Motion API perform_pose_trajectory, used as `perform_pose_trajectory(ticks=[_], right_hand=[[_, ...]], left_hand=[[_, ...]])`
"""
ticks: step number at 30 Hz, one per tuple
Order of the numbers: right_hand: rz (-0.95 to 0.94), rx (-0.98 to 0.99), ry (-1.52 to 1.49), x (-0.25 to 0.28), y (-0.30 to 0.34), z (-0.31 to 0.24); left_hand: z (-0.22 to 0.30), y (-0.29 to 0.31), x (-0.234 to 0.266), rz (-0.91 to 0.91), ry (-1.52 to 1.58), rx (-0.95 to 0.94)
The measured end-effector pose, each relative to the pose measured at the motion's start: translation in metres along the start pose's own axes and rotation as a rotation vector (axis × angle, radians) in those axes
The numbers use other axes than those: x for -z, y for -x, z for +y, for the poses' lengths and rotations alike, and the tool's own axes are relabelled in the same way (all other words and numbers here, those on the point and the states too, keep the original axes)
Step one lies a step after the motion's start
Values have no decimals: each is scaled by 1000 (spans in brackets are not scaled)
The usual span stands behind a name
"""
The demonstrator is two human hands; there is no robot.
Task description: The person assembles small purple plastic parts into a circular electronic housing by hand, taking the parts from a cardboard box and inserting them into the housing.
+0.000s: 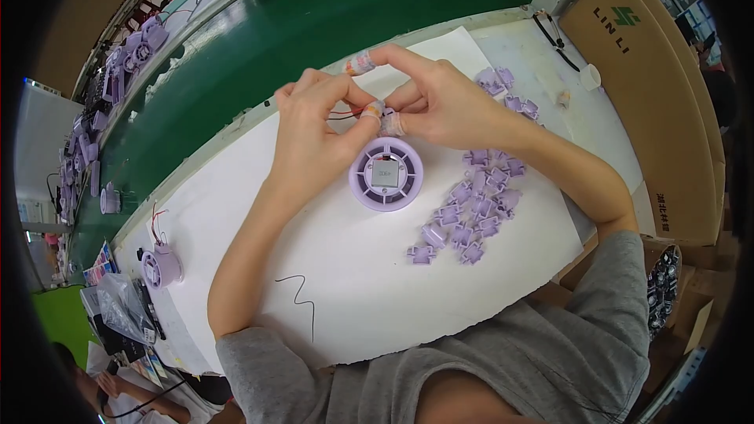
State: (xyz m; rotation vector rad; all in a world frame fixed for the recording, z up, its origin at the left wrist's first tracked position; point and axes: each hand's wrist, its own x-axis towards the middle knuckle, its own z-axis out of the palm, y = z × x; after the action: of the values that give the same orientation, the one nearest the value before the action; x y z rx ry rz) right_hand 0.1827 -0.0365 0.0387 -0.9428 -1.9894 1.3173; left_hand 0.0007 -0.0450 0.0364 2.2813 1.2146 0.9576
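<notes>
My left hand [314,122] and my right hand [452,102] meet above the middle of the white sheet, fingertips pinched together. Between them shows a bit of a small purple plastic part [387,111], mostly hidden by the fingers. Thin red and dark wires [343,115] pass under the left fingers toward it. Tape-like wraps cover several fingertips; the right index finger is raised and bent away to the left. Just below the hands, a round purple fan housing [418,176] lies with its spokes and square grey centre facing up.
Several small purple clips [479,208] lie scattered right of the fan. Another purple fan unit [161,265] with upright wires stands at the left, near a clear plastic bag [123,306]. A cardboard box [640,110] stands at the right. A loose black wire [305,302] rests on the paper [353,290].
</notes>
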Motion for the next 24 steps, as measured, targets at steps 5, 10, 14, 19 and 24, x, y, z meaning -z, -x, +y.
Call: perform_pose_trajectory(ticks=[5, 10, 14, 19, 24], right_hand=[[-13, 9, -61, -2, -2, 7], [28, -9, -292, -1, -3, 11], [79, -41, -276, -2, -3, 10], [116, -71, -178, -3, -1, 8], [170, -62, 12, -3, 2, -4]], left_hand=[[-6, 4, -10, 2, 347, 134], [-5, 3, -14, 69, 399, 203], [-3, 2, -10, 54, 431, 246], [-5, -2, -3, 35, -6, 72], [-1, -4, 10, 145, -311, -160]])
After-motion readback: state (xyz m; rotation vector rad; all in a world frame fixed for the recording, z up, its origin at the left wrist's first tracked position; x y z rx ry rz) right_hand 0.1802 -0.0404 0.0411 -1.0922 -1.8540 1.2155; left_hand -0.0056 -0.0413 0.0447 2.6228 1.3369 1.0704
